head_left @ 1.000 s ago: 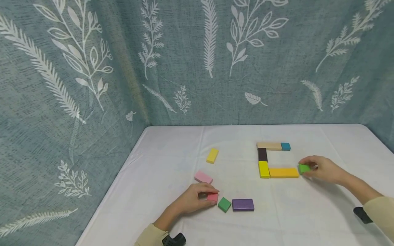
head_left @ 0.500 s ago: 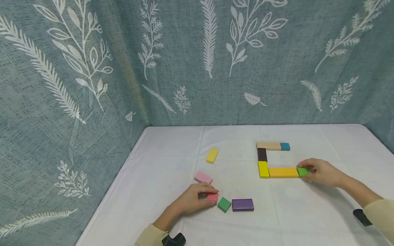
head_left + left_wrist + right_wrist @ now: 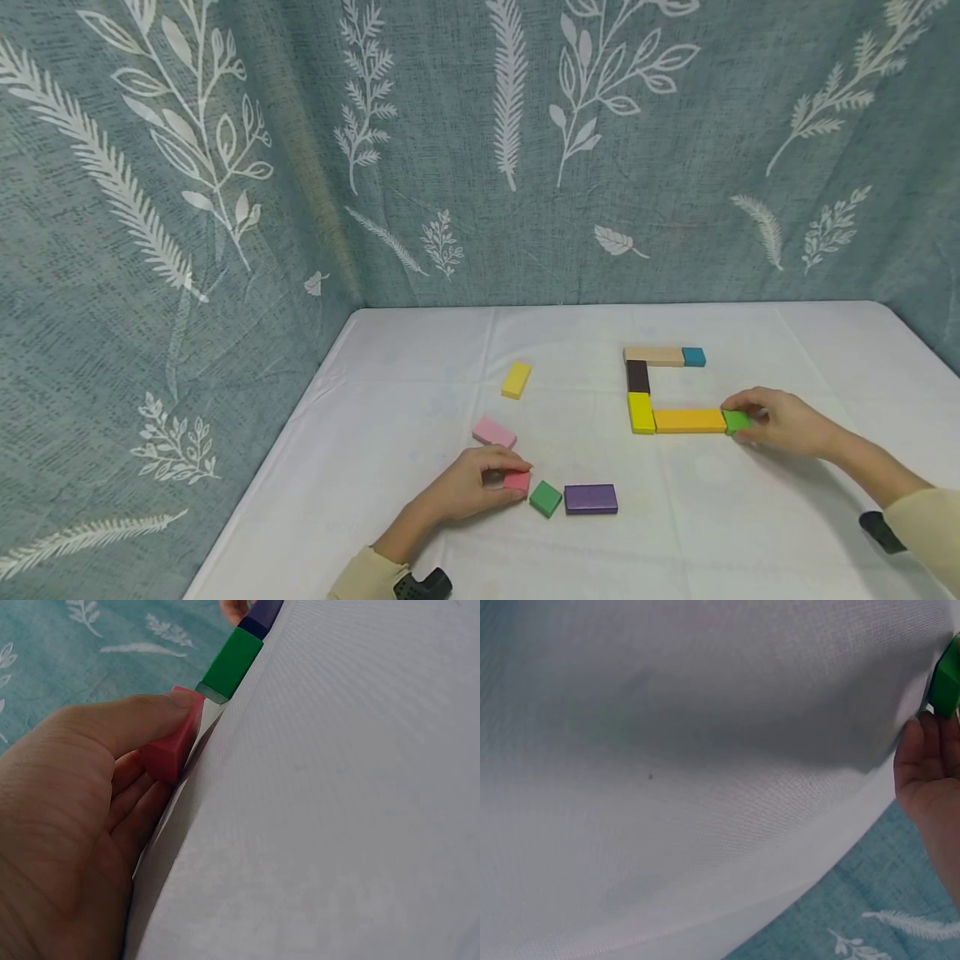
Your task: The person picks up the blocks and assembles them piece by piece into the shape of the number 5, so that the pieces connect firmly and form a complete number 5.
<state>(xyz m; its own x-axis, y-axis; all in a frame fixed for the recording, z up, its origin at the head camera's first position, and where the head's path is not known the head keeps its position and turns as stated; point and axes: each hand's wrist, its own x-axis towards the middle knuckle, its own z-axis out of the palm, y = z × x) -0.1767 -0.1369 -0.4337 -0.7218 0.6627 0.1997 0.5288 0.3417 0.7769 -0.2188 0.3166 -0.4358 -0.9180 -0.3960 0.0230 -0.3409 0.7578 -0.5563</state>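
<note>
Left grip point(image 3: 471, 483) pinches a red block point(image 3: 517, 481), right grip point(image 3: 786, 422) a light-green block point(image 3: 735, 422), both partly hidden.

White-clothed table point(image 3: 712, 542) carries eleven blocks. Joined in an open bracket: blue block point(image 3: 693, 357), beige block point(image 3: 654, 357), dark brown block point(image 3: 637, 377), bright yellow block point(image 3: 641, 413), orange block point(image 3: 689, 421), light green block point(image 3: 736, 421). Loose: purple block point(image 3: 590, 499), dark green block point(image 3: 546, 499), coral block point(image 3: 517, 480), pink block point(image 3: 494, 431), and, farther back, pale yellow block point(image 3: 516, 380). The light green and coral blocks, partly covered, appear to rest on the cloth.
</note>
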